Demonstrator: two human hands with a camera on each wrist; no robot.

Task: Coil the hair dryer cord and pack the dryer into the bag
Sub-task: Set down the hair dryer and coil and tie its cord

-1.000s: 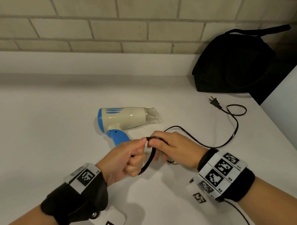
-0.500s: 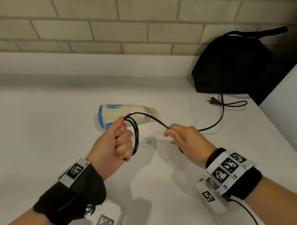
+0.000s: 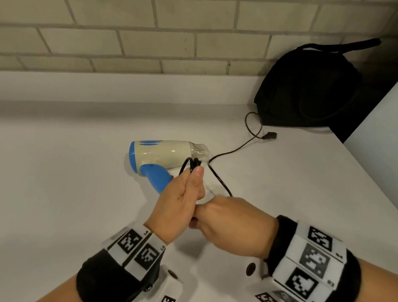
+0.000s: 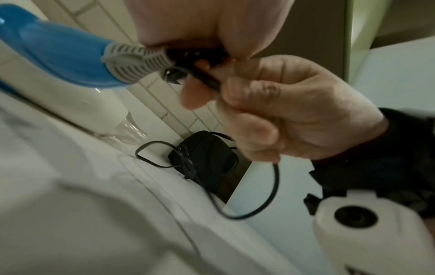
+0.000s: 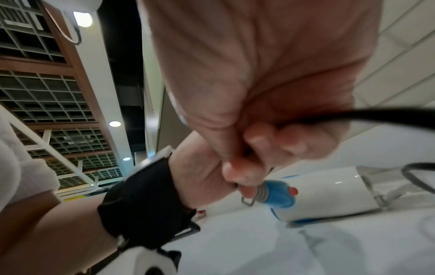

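My left hand [image 3: 179,202] is fisted around a bundle of black cord [image 3: 219,183] loops, thumb up, with the top of the loops poking out above my thumb, just in front of the hair dryer [image 3: 161,153]. From the left wrist view my fingers [image 4: 235,28] are wrapped over the cord right where it leaves the grey ribbed collar at the end of the blue handle. My right hand [image 3: 231,223] sits just to the right of the left one, touching it, its fingers curled and pinching the same cord; in the right wrist view the black line runs out of that fist [image 5: 270,93] toward the right. The dryer lies on its side on the white table [image 3: 66,179], cream barrel with a blue rear cap and a clear nozzle pointing right, the blue handle angled toward my left hand. Beyond my right hand the free length of cord trails across the table, curves up past the nozzle and makes 1 small loop before ending at the plug [image 3: 270,135], which lies flat on the table just in front of the black bag [image 3: 310,87]. The bag stands at the far right corner against the brick wall [image 3: 130,33]; I cannot tell whether it is zipped. Both my wrists carry black bands with printed square markers.
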